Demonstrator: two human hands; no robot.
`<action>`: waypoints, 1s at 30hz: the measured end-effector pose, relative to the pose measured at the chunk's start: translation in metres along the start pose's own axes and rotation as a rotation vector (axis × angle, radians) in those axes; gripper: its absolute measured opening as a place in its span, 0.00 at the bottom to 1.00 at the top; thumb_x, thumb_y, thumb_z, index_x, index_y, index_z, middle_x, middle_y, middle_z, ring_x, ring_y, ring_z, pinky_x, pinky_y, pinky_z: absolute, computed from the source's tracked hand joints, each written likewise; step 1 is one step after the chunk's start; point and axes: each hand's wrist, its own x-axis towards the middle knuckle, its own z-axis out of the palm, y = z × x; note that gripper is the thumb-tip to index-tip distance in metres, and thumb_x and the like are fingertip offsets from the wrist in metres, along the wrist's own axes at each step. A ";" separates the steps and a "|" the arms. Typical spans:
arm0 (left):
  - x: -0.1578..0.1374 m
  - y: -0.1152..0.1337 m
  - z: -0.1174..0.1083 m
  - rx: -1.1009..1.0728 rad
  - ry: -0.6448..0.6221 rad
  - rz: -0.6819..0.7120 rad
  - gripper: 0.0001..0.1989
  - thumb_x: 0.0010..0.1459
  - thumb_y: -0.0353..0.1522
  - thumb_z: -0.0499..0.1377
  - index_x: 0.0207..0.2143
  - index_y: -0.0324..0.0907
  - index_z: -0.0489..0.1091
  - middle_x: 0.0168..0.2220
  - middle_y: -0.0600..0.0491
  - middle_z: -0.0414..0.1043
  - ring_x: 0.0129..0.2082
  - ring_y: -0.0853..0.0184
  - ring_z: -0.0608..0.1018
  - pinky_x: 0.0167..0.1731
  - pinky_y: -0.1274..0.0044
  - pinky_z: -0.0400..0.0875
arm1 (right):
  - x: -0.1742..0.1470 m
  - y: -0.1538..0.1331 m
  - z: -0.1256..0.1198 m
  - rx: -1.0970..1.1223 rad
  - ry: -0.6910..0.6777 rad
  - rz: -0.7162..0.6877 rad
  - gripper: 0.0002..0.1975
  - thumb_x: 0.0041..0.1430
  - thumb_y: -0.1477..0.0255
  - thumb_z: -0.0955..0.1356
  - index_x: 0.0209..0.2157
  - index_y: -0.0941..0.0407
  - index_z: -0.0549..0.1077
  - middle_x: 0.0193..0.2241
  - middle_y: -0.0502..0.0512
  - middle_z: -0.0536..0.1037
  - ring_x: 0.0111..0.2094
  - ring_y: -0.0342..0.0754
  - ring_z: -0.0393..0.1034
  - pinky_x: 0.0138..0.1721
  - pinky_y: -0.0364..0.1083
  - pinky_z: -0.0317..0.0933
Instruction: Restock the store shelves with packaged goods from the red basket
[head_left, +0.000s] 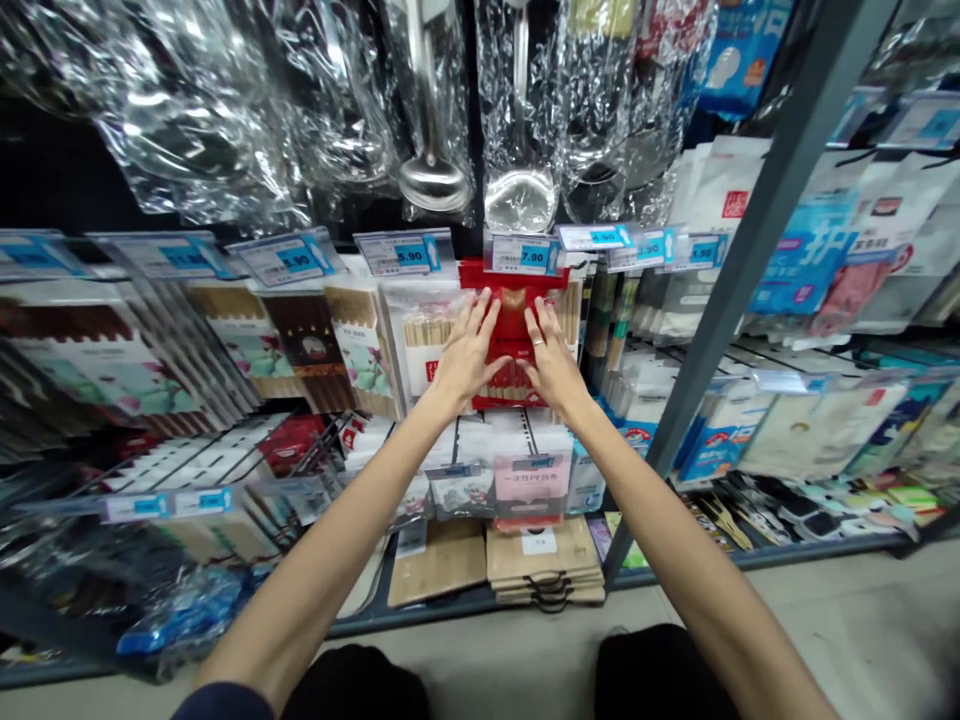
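Observation:
A red packet [513, 335] hangs on the rack straight ahead, under a 7.90 price tag [523, 254]; thin wooden sticks show through its lower part. My left hand [469, 352] lies against its left side with fingers spread. On the right side of the same packet rests my right hand [553, 360], fingers also apart and a ring on one of them. Neither hand is closed around the packet. Just left of my left hand hangs a clear packet of wooden sticks [427, 335].
Ladles [435, 180] in clear plastic hang above. Packs of wooden chopsticks [360, 340] hang to the left. A grey post [720, 330] slants down on the right, with white and blue packets beyond. Cutting boards [439, 565] stand at the bottom, above the pale floor [517, 650].

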 end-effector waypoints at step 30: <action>-0.084 0.086 -0.077 -1.046 0.346 -0.713 0.19 0.61 0.46 0.65 0.39 0.39 0.80 0.33 0.49 0.78 0.24 0.73 0.74 0.21 0.80 0.66 | -0.071 -0.064 -0.034 1.031 0.474 0.626 0.16 0.65 0.55 0.70 0.42 0.53 0.72 0.24 0.46 0.77 0.20 0.43 0.73 0.19 0.40 0.64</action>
